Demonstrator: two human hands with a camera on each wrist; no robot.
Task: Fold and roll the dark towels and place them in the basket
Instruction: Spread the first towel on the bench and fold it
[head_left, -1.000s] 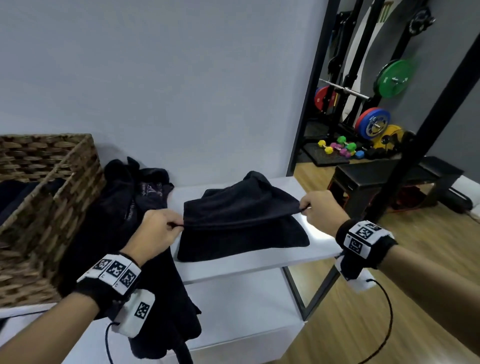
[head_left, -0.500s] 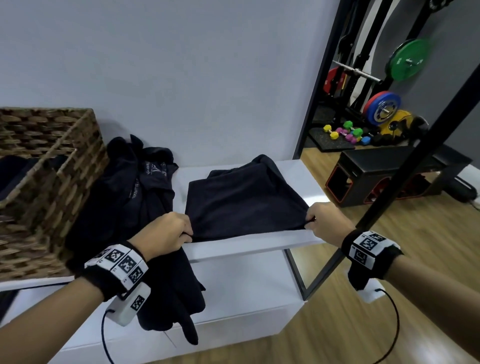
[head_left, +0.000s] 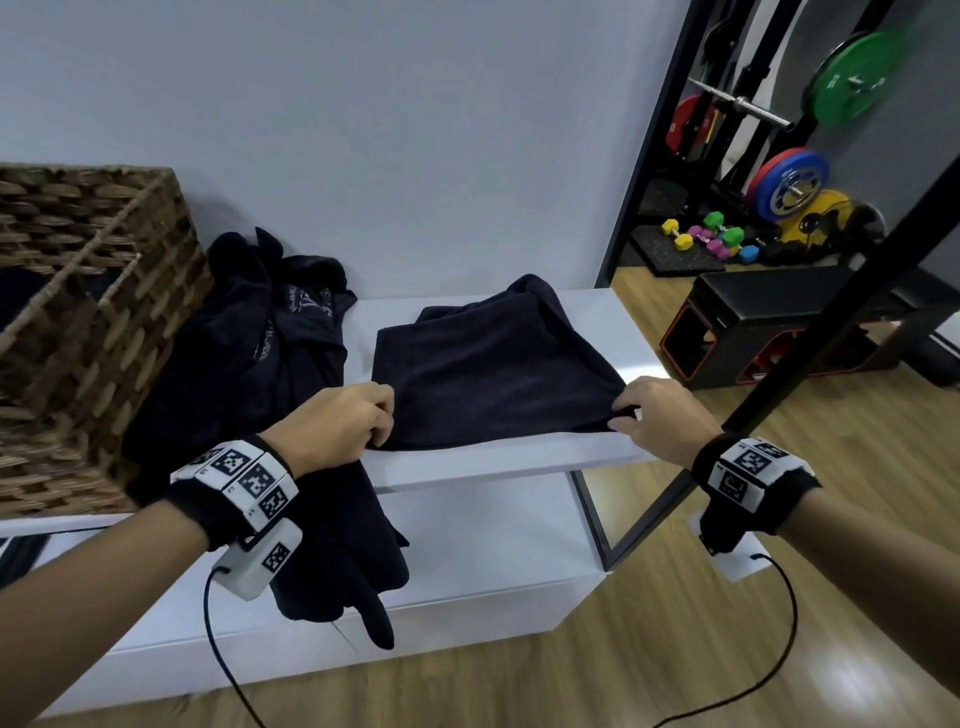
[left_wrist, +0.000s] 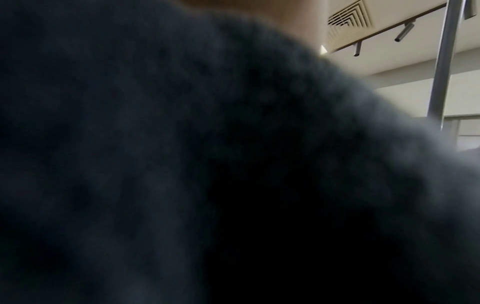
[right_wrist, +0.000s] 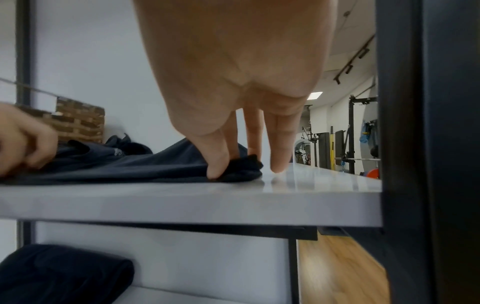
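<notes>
Both hands have lowered the lifted fold: left hand (head_left: 340, 423) and right hand (head_left: 657, 410) pinch the near corners of the soft, limp dark cotton towel (head_left: 493, 374), now flat mid-frame on the white shelf (head_left: 488, 462); corners look the best hold.

No wording can be read for certain: pale lettering on the dark garment (head_left: 306, 312) heaped beside the wicker basket (head_left: 88, 291), upper left of the head view, is too small and creased to make out
</notes>
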